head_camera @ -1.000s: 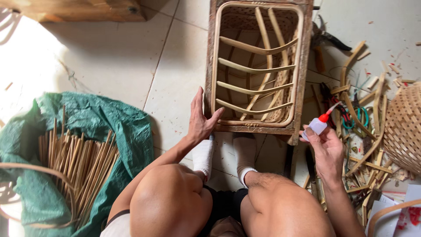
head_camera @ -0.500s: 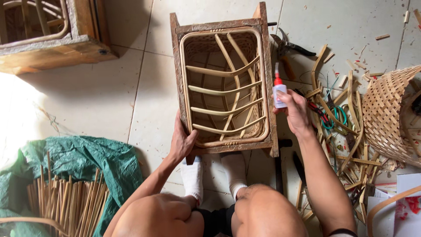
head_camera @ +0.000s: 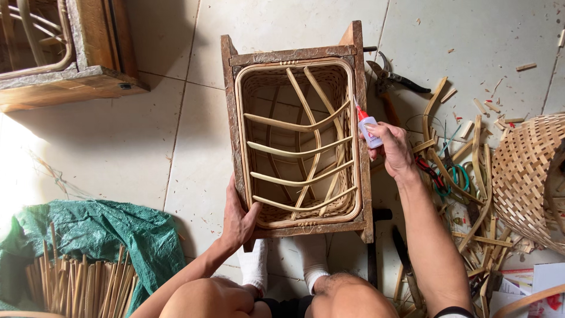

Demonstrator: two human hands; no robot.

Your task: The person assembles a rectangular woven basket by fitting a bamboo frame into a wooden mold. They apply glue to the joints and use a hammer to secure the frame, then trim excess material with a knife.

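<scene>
A wooden box frame [head_camera: 232,123] stands on the tiled floor in front of me, with a woven rattan basket [head_camera: 297,138] set inside it and curved bamboo strips across its opening. My left hand [head_camera: 238,218] grips the frame's near left corner. My right hand [head_camera: 391,147] holds a small glue bottle [head_camera: 368,128] with a red nozzle, its tip touching the basket's right rim. My knees and white-socked feet [head_camera: 282,265] are at the bottom of the view.
A second wooden frame [head_camera: 70,53] sits at the upper left. A green tarp [head_camera: 88,235] holds a bundle of bamboo sticks at lower left. Pruning shears [head_camera: 391,76], bamboo offcuts [head_camera: 465,176], tools and a woven basket [head_camera: 529,176] lie on the right.
My right hand carried the glue bottle from beside my knee up to the basket's right rim. The view shifted, so the frame now sits lower and more central.
</scene>
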